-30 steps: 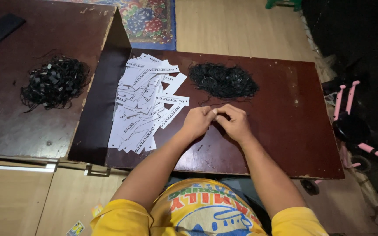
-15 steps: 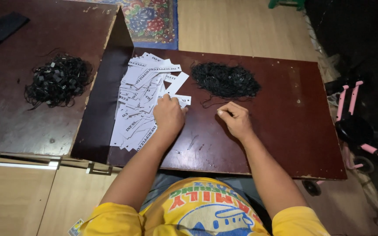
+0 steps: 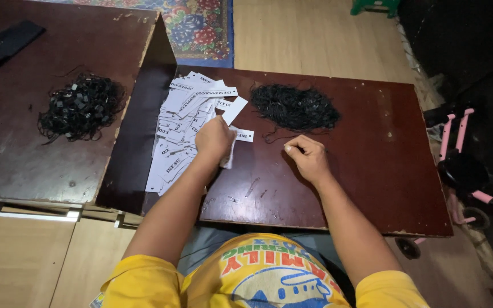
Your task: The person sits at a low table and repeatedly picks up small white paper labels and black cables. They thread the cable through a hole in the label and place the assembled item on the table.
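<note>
Closest to you, your right hand rests on the dark counter, just right of the spread of white paper tags. Its grip is closed, thumb and fingertips pinched together; what they pinch is too small to tell, though a thin black string trails on the counter just beyond it.

Your left hand sits on the right edge of the tag spread, fingers curled down over one white tag whose lower end pokes out beside your wrist. The grip is closed on that tag.

Beyond your hands, to the right of the tags, lies the heap of black strings. Left of the tags, on a second counter, lies another black tangle with small pale pieces in it. Farther still, a patterned rug covers the floor.

The risks, as I judge them: the tags overlap loosely, so lifting one could drag its neighbours or bring up two at once. The strings are tangled, so a pull could carry extra strands toward you. The light is dim too, which makes any small hole in a tag easy to miss.
</note>
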